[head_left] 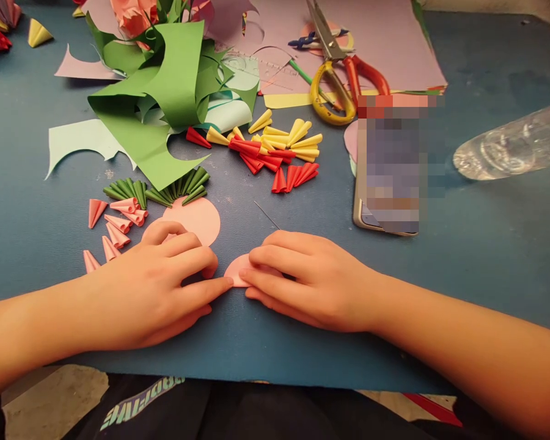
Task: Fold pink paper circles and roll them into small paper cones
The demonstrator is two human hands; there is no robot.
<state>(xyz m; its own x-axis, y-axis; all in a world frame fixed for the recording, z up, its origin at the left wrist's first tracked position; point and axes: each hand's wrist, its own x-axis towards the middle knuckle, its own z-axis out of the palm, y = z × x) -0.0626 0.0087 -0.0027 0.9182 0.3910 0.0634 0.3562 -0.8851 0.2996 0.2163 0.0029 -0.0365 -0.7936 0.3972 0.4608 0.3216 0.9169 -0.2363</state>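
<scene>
Pressing the folded pink paper (237, 266) flat looks like the step in hand; the paper lies on the blue table (458, 275) between the 2 hands, its straight edge toward the person. The right hand (311, 278) has its fingers close together, holding down the paper's right part; the left hand (165, 284) has its fingers loosely bent with gaps between them, and 1 fingertip touches the left end of the straight edge; I cannot tell if it pinches there.

To do it well, line up the round sides first; keep the right fingers still and rub slowly along the straight edge, so the crease comes out sharp; too hard a push could make the paper slide.

Mind the needle (266, 215) just past the right hand; it could prick. The pink paper circles (199, 217) are partly hidden by the left hand; go lightly there, or they may bend. Green paper cones (129, 190) and pink paper cones (118, 233) lie near; red paper cones (270, 162) and scissors (332, 79) are farther off.
</scene>
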